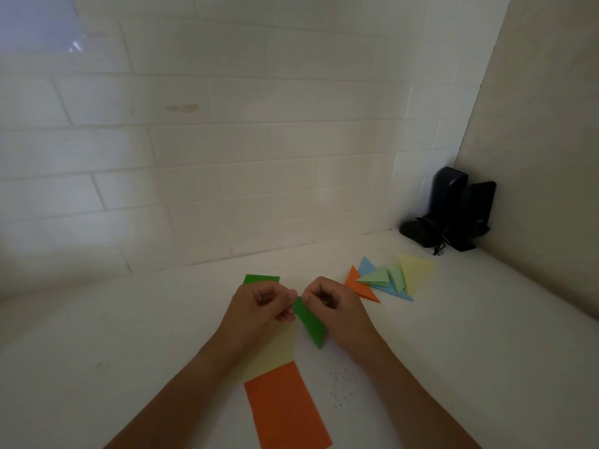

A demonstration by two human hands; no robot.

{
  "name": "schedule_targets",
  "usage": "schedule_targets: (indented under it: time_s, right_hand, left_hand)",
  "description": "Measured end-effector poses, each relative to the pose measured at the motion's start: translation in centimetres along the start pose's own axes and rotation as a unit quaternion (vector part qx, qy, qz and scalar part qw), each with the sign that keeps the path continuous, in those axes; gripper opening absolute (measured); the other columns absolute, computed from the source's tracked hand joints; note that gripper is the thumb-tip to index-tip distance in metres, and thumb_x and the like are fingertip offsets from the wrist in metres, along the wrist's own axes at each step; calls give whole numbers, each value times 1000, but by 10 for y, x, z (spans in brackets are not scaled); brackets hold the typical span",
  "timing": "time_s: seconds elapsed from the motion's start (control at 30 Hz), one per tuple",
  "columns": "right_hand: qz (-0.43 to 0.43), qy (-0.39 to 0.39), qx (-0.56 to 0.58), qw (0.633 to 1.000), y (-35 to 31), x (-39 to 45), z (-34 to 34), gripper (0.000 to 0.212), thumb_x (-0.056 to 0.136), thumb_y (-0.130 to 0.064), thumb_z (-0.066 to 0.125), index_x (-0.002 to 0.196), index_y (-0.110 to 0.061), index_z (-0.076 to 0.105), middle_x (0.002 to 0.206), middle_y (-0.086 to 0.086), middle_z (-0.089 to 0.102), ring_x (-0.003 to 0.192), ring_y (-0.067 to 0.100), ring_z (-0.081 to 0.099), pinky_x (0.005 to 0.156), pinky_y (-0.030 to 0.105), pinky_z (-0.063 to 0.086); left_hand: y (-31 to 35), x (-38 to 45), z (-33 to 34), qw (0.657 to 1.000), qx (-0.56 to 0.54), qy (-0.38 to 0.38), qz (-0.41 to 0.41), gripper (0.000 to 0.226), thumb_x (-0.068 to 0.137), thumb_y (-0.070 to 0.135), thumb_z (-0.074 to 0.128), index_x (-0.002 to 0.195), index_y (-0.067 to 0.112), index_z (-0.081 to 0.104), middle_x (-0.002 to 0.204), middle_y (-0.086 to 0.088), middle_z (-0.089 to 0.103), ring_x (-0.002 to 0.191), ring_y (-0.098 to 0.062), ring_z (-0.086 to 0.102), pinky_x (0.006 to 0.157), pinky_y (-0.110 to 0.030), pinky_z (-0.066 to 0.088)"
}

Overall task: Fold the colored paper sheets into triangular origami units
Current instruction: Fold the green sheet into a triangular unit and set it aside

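Nearest the lens, one flat orange sheet [287,409] is seen on the white table [453,351], its far edge against one pale yellow sheet [272,351], which is partly hidden under the left forearm. A folded green strip [310,324] is held just above the table between both hands: its upper tip is pinched by the left hand [259,306] with curled fingers, and its right side is gripped by the right hand [337,306], also curled round the paper. So each grip is closed on the strip, none released. The step in hand is judged to be an early fold, with the strip narrowed but not yet triangular. For the next move, the ends would likely need to be brought down to a centre crease and pressed sharp with edges aligned. One more green sheet [261,279] is seen flat beyond the left hand. Finished units [385,280] are piled to the right, near a black object [450,212] in the corner: one orange, one yellow, roughly two light green and two blue, though the overlap makes that count uncertain.
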State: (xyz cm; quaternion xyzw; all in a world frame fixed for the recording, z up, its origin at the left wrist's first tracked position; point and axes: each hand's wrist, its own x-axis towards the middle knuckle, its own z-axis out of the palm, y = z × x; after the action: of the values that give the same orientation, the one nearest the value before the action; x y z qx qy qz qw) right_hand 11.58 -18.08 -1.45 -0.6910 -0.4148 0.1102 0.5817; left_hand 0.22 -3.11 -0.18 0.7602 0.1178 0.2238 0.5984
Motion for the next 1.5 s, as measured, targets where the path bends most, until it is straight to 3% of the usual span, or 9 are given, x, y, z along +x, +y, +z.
schedule_targets:
  time_s: [0.43, 0.63, 0.73, 0.8, 0.93, 1.1, 1.2, 1.37, 1.5]
  right_hand:
    - [-1, 11, -10, 1000, 0, 1, -1, 18, 98, -11, 64, 82, -19, 66, 75, -9, 62, 73, 5, 55, 66, 21, 43]
    - [12, 12, -17, 1000, 1, 1, 1, 24, 98, -12, 64, 77, -25, 64, 72, -11, 60, 70, 4, 52, 65, 22, 41]
    - [26, 17, -6, 999, 2, 1, 0, 25, 100, -14, 62, 78, -25, 63, 71, -13, 59, 71, 5, 53, 66, 24, 42]
    - [26, 20, 5, 999, 3, 1, 0, 19, 100, -15, 62, 84, -23, 65, 76, -10, 62, 75, 8, 57, 69, 28, 45]
    - [27, 26, 30, 999, 5, 2, 0, 6, 99, -19, 65, 95, -21, 63, 80, -4, 64, 78, 13, 60, 70, 29, 48]
    - [46, 24, 31, 998, 3, 2, 0, 17, 104, -19, 57, 93, -17, 70, 89, -2, 72, 85, 13, 71, 72, 29, 55]
    - [57, 22, 25, 998, 1, 2, 2, 27, 107, -32, 52, 97, -19, 73, 93, -1, 75, 93, 13, 73, 80, 35, 58]
    - [24, 17, 7, 1000, 0, 0, 2, 21, 104, -24, 60, 88, -17, 70, 75, -3, 65, 69, 13, 67, 65, 23, 50]
    - [9, 18, 6, 1000, 2, 0, 0, 21, 103, -21, 61, 85, -17, 70, 64, 3, 60, 59, 13, 55, 60, 26, 46]
  left_hand:
    - [-1, -1, 2, 1000, -8, -17, -8, 7, 90, 7, 77, 96, 7, 78, 80, -12, 78, 75, -20, 75, 77, -24, 59]
    - [-4, 1, 0, 1000, 11, -24, 14, 21, 84, 2, 82, 99, 10, 71, 80, -18, 71, 75, -17, 70, 77, -24, 56]
    - [-4, 0, 0, 998, 18, -39, 38, 27, 85, 0, 81, 103, 14, 67, 79, -7, 69, 77, -13, 68, 78, -22, 55]
    - [-3, 1, -1, 998, 15, -40, 47, 26, 85, -1, 79, 105, 13, 69, 82, -4, 72, 81, -15, 70, 82, -25, 57]
    - [-1, 1, -1, 997, 8, -48, 57, 21, 91, -2, 73, 108, 10, 70, 89, -16, 72, 88, -30, 75, 86, -34, 61]
    - [-3, 3, -1, 998, 49, 10, 38, 6, 93, 8, 73, 93, 14, 75, 80, -3, 73, 74, -15, 71, 70, -20, 53]
    - [-7, 5, -6, 996, 71, 41, 35, 6, 94, 13, 73, 90, 16, 75, 77, -3, 72, 67, -9, 64, 64, -23, 51]
    - [-2, 2, -2, 997, 52, 50, 18, 6, 95, 10, 72, 91, 10, 77, 75, -6, 76, 65, -3, 67, 62, -18, 52]
    - [-1, 3, -2, 998, 13, 61, -3, 6, 92, 6, 74, 91, 10, 78, 73, -9, 74, 66, -7, 66, 61, -19, 51]
